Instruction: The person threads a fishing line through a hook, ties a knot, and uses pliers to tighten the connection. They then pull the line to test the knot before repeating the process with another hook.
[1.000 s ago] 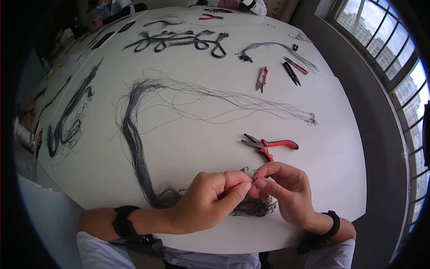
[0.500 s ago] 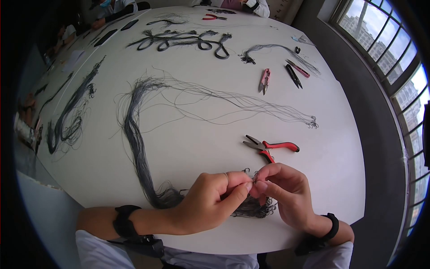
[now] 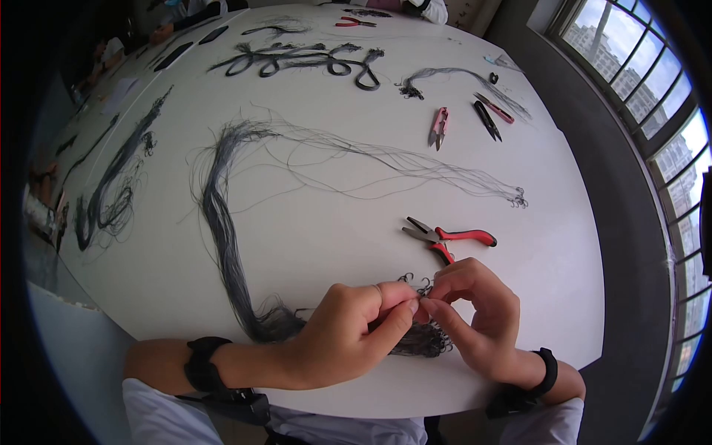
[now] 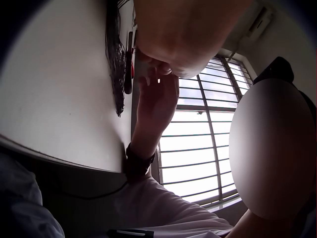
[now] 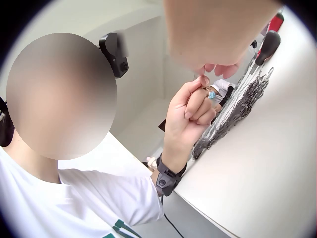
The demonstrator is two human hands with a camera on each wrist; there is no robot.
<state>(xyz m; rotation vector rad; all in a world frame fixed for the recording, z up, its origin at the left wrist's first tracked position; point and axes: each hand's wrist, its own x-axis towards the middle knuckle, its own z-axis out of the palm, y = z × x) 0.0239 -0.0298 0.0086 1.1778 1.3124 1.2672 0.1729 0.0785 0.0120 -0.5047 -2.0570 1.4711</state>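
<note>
Above the table's near edge, my left hand pinches something tiny between thumb and index finger. My right hand meets it there, its thumb and index tips pinching at the same spot; the thing itself is too small to make out, perhaps a thin line. Under the hands lies a dark bundle of lines with small hooks showing past the fingers. From there a long grey hank runs up the table. In the right wrist view, the left hand has its other fingers curled in.
Red-handled pliers lie open just beyond my right hand. Farther back are pink snips, black snips and looped hanks. More tangled line lies at the left. Barred windows stand at the right.
My right hand has shifted slightly, its knuckles a little higher and its index finger more arched. The left hand has barely moved. The head view has tilted slightly.
</note>
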